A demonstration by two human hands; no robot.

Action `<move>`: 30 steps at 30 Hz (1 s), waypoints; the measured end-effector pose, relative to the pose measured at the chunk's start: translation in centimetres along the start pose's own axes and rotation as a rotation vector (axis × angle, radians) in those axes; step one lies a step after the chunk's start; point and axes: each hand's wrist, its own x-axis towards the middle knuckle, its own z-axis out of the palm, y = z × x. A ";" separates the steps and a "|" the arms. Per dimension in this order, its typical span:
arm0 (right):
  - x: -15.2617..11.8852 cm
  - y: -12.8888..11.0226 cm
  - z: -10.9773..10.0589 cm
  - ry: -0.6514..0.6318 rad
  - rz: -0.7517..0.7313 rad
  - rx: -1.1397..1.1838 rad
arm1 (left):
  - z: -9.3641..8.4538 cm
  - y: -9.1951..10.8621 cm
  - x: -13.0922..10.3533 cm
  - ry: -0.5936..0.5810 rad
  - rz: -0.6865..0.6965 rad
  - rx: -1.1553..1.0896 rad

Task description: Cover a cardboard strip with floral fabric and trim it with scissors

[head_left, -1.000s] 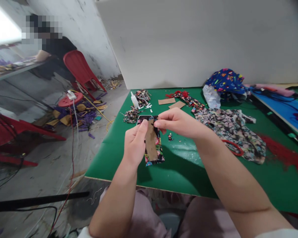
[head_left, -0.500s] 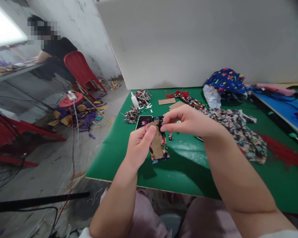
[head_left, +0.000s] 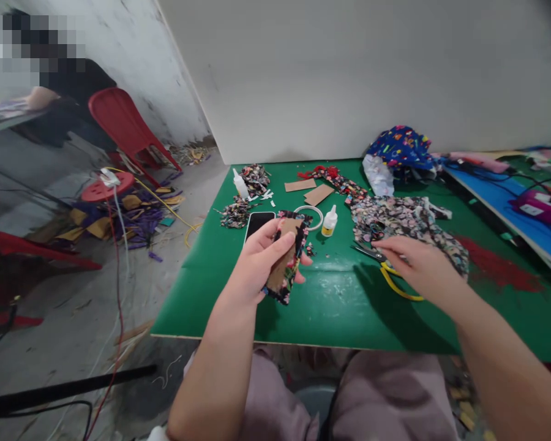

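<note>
My left hand (head_left: 261, 260) is closed on a cardboard strip (head_left: 282, 251) with dark floral fabric around its edges, thumb on the cardboard face. Over the right half of the green table, my right hand (head_left: 411, 260) has thumb and forefinger pressed together; whether a small scrap is between them I cannot make out. Just beneath it lie scissors (head_left: 401, 294) with yellow handles, partly hidden by the hand. A small glue bottle (head_left: 329, 223) stands upright beyond the strip, beside a pale ring (head_left: 316, 214). A phone (head_left: 258, 222) lies partly behind my left hand.
Floral fabric (head_left: 399, 214) is spread at the right, near red powder (head_left: 500, 269). Cardboard pieces (head_left: 319, 195), fabric scraps (head_left: 236, 213) and another bottle (head_left: 239, 184) lie farther back. A blue board (head_left: 518, 202) holds cables. A person (head_left: 73, 92) sits at the far left.
My right hand has left the strip and moved right to the scissors. The strip has tilted in my left hand. The glue bottle and ring have come into sight.
</note>
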 end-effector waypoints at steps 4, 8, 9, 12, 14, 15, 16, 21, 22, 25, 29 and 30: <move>-3.8 4.2 2.5 -0.062 0.014 -0.277 | -0.1 0.3 0.0 -0.164 -0.094 -0.117; -5.2 5.4 2.3 -0.164 0.062 -0.368 | 0.2 -0.2 0.2 -0.318 -0.179 -0.342; -5.4 5.7 2.1 -0.186 0.069 -0.376 | 0.2 -0.4 0.2 -0.339 -0.188 -0.397; -5.5 6.5 1.5 -0.182 0.038 -0.400 | 0.3 -0.6 0.1 -0.403 -0.204 -0.503; -5.3 6.8 1.2 -0.153 0.022 -0.391 | 0.3 -0.6 0.0 -0.443 -0.230 -0.537; -5.1 6.8 1.0 -0.157 0.027 -0.370 | 0.3 -0.5 -0.1 -0.456 -0.246 -0.548; -4.9 6.7 0.9 -0.181 0.043 -0.345 | 0.3 -0.4 -0.2 -0.467 -0.259 -0.556; -3.7 5.5 0.2 -0.338 0.163 -0.325 | 0.3 -0.1 -0.4 -0.445 -0.290 -0.548; -3.7 5.4 0.1 -0.319 0.166 -0.333 | 0.2 -0.1 -0.4 -0.429 -0.295 -0.532; -4.3 5.1 -0.7 -0.137 0.144 -0.331 | 0.1 0.0 -0.2 -0.379 -0.299 -0.473; -4.6 3.2 -2.8 0.163 0.142 -0.205 | -0.2 0.2 0.1 -0.313 -0.261 -0.442; -4.2 2.2 -3.2 0.194 0.168 -0.139 | -0.2 0.2 0.1 -0.301 -0.253 -0.442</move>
